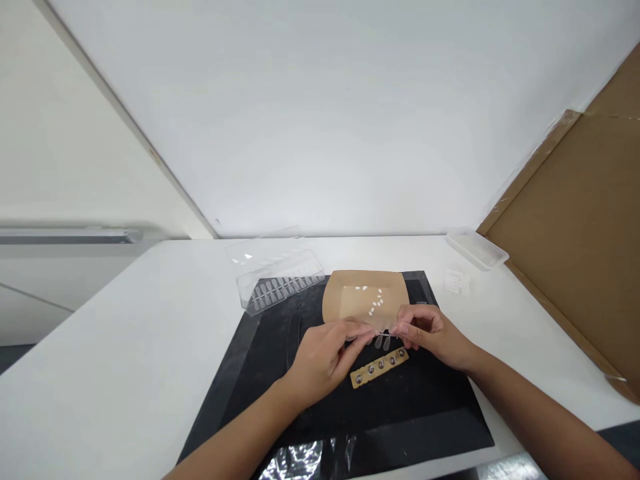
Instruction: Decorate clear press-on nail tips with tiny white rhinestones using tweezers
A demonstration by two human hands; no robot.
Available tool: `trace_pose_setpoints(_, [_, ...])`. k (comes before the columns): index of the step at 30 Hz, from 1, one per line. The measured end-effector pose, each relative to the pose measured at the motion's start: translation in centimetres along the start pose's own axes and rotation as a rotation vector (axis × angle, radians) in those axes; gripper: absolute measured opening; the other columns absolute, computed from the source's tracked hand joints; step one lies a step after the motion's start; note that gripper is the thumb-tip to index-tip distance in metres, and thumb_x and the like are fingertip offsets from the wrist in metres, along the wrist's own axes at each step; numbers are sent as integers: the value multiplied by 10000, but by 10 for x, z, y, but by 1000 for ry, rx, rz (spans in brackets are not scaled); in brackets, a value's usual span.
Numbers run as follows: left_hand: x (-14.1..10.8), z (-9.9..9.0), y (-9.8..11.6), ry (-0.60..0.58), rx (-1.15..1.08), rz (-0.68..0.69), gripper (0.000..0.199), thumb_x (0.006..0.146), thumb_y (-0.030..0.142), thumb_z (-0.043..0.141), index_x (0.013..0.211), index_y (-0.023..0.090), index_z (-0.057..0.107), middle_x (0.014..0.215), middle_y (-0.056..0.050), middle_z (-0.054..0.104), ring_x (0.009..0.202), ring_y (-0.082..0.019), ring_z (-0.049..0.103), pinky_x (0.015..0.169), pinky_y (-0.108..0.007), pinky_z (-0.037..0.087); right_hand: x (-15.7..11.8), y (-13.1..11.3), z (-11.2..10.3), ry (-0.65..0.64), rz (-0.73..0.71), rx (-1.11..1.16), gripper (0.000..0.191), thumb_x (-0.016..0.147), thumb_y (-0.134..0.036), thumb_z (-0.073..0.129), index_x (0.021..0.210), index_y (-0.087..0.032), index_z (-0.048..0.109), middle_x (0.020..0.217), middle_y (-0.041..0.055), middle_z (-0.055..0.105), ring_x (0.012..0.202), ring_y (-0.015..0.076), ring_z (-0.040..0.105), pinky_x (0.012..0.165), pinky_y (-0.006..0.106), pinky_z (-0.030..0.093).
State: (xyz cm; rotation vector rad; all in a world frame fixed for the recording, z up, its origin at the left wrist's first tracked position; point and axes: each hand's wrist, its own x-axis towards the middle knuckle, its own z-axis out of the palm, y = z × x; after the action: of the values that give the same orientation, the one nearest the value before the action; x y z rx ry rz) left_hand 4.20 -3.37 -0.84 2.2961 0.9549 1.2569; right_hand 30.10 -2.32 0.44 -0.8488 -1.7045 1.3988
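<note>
My left hand (327, 357) and my right hand (433, 333) pinch the two ends of a small clear strip of nail tips (383, 342) between them. Some clear tips hang down from the strip. Just below the hands, a tan holder strip (380, 368) with several round metal pieces lies on the black mat (400, 417). Behind the hands is a tan card (333, 293) with several small white pieces (376, 303) on it. The fingertips hide part of the strip.
An open clear box (280, 287) of nail tips stands at the mat's back left, its clear lid behind it. A translucent tray (477, 249) lies at the back right, beside a large cardboard piece (580, 220). A white wall rises behind the table.
</note>
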Motion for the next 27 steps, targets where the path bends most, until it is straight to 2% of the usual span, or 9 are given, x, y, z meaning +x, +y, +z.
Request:
trace_pose_setpoints(5, [0,1,-3,14,24,-14,117,998,312,672,1028,238,757,953,-43,844,860,-194,817,773,-269,648,0,1,-1,32,64,44,369,954,-540,724,839,-190,692,736,-22,627,585,89,562,534,209,467])
trace_pose_setpoints(7, [0,2,-3,19,20,-25,120,993,324,682,1035,237,753,957,-41,843,838,-191,813,765,-268,645,0,0,-1,37,73,24,371,966,-548,705,867,-191,693,725,-24,631,588,93,577,558,217,484])
trace_pose_setpoints(10, [-2,3,-3,8,4,-79,141,985,347,689,1031,233,757,944,-40,839,702,-166,780,672,-248,618,-1,-3,1,43,65,-30,372,974,-555,692,909,-189,697,749,-20,647,607,99,602,628,239,521])
trace_pose_setpoints(13, [-2,3,-2,6,-16,-143,142,975,346,700,1032,232,762,866,-24,826,627,-146,735,619,-234,578,-2,-2,2,94,28,-94,358,984,-547,683,928,-194,687,771,-12,666,615,107,615,644,251,522])
trace_pose_setpoints(16, [0,2,0,7,-53,-185,142,967,344,711,1035,236,774,862,-18,819,635,-141,721,635,-236,572,-4,1,3,158,-18,-176,332,1010,-528,651,940,-204,669,688,-24,638,616,123,607,645,258,513])
trace_pose_setpoints(18, [2,1,2,9,-73,-218,163,945,355,737,1044,234,783,845,-12,810,563,-122,673,595,-230,554,-5,3,4,177,-32,-190,311,1016,-509,648,936,-208,647,663,-32,619,618,125,609,644,258,517])
trace_pose_setpoints(20, [5,0,4,-2,-113,-271,186,936,369,744,1049,227,783,798,-3,800,507,-111,628,539,-222,529,-5,6,5,200,-49,-143,272,1008,-481,668,977,-217,611,728,-34,627,619,116,624,632,252,530])
trace_pose_setpoints(24, [6,2,6,-28,-238,-371,199,955,390,713,1019,211,773,770,-5,807,492,-113,615,486,-205,517,-5,13,7,242,-172,-96,303,1008,-398,683,1236,-268,533,967,-10,631,631,92,651,588,237,543])
trace_pose_setpoints(27, [5,4,4,-16,-297,-430,220,942,403,729,1009,197,765,769,-9,809,443,-95,577,452,-192,514,-6,14,6,241,-249,-213,223,1024,-343,659,1220,-269,583,922,-13,638,627,92,643,591,236,533])
